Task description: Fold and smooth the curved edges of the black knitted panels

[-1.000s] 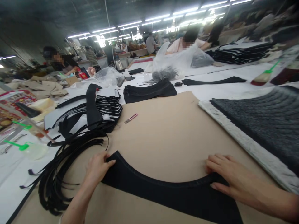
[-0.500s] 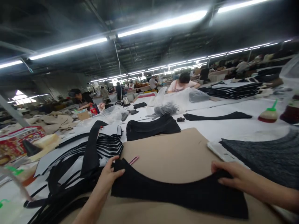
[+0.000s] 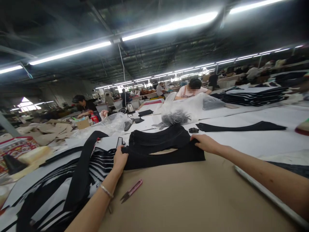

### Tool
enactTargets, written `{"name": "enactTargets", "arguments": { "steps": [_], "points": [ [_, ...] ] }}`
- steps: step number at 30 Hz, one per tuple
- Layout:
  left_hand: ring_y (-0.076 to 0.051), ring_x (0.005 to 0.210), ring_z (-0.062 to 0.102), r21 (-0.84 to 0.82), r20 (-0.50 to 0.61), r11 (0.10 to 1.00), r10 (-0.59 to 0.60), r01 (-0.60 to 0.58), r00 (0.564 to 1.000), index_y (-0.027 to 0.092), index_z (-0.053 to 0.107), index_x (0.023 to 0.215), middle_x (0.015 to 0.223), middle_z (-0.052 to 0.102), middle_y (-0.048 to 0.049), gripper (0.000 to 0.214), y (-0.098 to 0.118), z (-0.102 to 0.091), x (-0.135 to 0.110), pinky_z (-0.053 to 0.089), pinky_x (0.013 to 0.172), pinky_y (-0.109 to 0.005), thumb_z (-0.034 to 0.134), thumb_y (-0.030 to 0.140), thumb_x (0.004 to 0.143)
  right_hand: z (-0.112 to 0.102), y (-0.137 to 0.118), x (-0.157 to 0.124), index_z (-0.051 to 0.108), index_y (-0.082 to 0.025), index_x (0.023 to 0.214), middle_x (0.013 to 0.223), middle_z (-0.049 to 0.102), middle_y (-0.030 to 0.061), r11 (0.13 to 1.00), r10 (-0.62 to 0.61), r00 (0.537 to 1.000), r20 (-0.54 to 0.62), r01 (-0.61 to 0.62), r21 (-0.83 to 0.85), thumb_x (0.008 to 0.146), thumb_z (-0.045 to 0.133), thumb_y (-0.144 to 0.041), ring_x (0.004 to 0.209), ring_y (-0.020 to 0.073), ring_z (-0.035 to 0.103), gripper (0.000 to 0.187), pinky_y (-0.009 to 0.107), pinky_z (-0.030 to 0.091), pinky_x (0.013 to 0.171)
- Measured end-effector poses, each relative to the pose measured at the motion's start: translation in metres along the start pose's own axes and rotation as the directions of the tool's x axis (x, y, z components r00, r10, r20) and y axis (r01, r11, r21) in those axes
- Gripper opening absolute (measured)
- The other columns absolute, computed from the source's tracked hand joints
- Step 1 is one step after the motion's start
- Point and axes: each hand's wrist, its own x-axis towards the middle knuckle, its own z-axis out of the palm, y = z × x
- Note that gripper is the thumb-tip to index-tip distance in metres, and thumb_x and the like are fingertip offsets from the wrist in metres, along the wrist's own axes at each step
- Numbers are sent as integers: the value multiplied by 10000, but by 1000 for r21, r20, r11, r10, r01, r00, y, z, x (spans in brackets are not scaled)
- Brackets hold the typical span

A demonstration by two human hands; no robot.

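A curved black fabric piece (image 3: 166,158) is stretched between my two hands over the far part of a tan board (image 3: 193,193). My left hand (image 3: 120,158) pinches its left end. At the upper right corner, my right hand (image 3: 201,143) grips the other end. Right behind it lies a stack of similar black fabric pieces (image 3: 156,138), partly covered by the held one. Pink-handled thread snips (image 3: 132,190) rest on the board, nearer to me than the fabric.
Black strips with white edges (image 3: 102,159) are heaped left of the board. Beyond the stack sits a clear plastic bag (image 3: 175,112) of grey strips. A long black piece (image 3: 241,127) lies at right. A co-worker (image 3: 193,88) bends over the table's far side.
Both hands have carried the black fabric piece away from me, up to the stack at the board's far edge. The thread snips, partly covered before, now show fully.
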Motion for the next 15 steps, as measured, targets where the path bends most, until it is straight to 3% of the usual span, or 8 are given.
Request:
{"name": "enactTargets", "arguments": {
  "steps": [3, 8, 12, 15],
  "points": [
    [-213, 1007, 603, 32, -12, 999, 15, -14, 1000, 173, 532, 1224, 1196, 575, -85, 367, 2, 11, 24, 527, 847, -420, 581, 361, 913, 4, -1, 31, 594, -164, 1131, 1092, 618, 67, 999, 11, 999, -41, -13, -46, 932, 567, -335, 980, 204, 596, 264, 424, 494, 869],
    [-219, 1027, 597, 122, -73, 988, 100, -90, 992, 176, 529, 1230, 1214, 567, -87, 373, 18, 31, 38, 521, 862, -430, 584, 360, 911, 14, -6, 60, 572, -165, 1179, 1164, 590, 82, 989, 81, 989, -122, -95, -114, 937, 566, -357, 997, 212, 596, 309, 429, 514, 858],
    [-292, 1218, 479, 232, -126, 956, 211, -178, 969, 167, 430, 1351, 1372, 448, -141, 453, 30, 45, 12, 418, 992, -519, 541, 285, 928, 21, -9, 61, 491, -185, 1308, 1315, 506, 103, 984, 68, 977, -202, -98, -146, 931, 569, -330, 1165, 274, 512, 411, 527, 425, 974],
    [-284, 1362, 310, 285, -17, 884, 392, -371, 920, 160, 389, 1405, 1459, 350, -161, 491, 33, 54, -24, 280, 1094, -471, 392, 84, 920, 14, -11, 44, 437, -190, 1364, 1366, 478, 117, 987, 15, 977, -214, -49, -154, 922, 502, -185, 1237, 295, 449, 446, 534, 354, 1027]
  ]
}}
